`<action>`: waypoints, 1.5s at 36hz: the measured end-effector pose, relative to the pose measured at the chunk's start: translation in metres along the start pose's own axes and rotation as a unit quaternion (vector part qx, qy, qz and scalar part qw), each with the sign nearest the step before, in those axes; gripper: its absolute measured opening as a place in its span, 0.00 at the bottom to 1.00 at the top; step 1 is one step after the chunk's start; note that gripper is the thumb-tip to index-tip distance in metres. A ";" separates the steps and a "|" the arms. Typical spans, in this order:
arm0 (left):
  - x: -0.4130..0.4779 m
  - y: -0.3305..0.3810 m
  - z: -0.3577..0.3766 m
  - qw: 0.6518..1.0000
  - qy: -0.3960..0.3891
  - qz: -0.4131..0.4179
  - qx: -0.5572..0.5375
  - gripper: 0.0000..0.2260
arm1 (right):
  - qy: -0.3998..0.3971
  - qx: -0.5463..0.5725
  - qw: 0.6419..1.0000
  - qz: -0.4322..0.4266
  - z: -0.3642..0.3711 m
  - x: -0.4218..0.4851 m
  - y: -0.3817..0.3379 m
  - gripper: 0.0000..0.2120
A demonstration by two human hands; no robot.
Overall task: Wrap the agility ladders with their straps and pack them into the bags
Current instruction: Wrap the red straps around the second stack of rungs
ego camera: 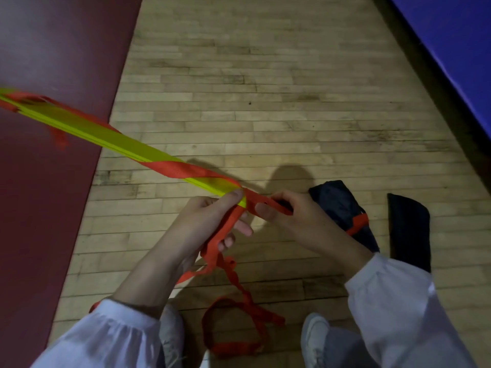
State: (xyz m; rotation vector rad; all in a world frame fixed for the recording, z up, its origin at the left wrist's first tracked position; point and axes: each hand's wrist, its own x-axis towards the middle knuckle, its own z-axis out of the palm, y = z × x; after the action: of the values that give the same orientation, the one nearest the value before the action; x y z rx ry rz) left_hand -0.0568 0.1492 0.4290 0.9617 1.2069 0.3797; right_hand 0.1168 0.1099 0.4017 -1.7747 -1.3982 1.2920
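Observation:
A bundle of yellow ladder rungs point(87, 130) runs from the upper left down to my hands, held above the floor. A red strap point(175, 168) is wound round it near the close end. My left hand point(210, 221) grips the bundle's end, thumb on the yellow rungs, with the strap running through its fingers. My right hand point(289, 219) pinches the strap just right of the bundle. The loose strap tail point(239, 314) hangs down and loops on the floor between my shoes. A dark bag with red strap showing point(345, 211) lies to the right.
A second flat dark bag point(409, 232) lies further right on the wooden floor point(265, 88). A maroon mat point(47, 62) covers the left side. A blue mat point(457, 49) slants along the upper right. My two shoes are at the bottom.

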 end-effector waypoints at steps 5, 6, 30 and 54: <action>0.003 -0.005 -0.003 0.999 0.006 0.026 0.026 0.20 | -0.007 -0.003 1.000 0.012 0.001 0.000 -0.001 0.31; 0.002 -0.005 -0.003 0.999 0.006 0.029 0.036 0.20 | -0.015 0.000 1.000 0.020 0.000 0.000 -0.002 0.29; -0.007 0.002 -0.003 0.994 -0.085 0.056 0.040 0.20 | -0.164 0.123 0.978 0.036 -0.023 -0.011 -0.006 0.19; 0.009 -0.001 0.002 0.996 -0.030 -0.050 -0.063 0.25 | 0.006 -0.119 0.993 -0.026 -0.006 -0.001 0.007 0.10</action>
State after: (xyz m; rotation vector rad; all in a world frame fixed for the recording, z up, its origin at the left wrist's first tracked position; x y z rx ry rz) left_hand -0.0527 0.1539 0.4226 0.7962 1.1574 0.3416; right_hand 0.1253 0.1074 0.3982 -1.8804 -1.6386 1.1240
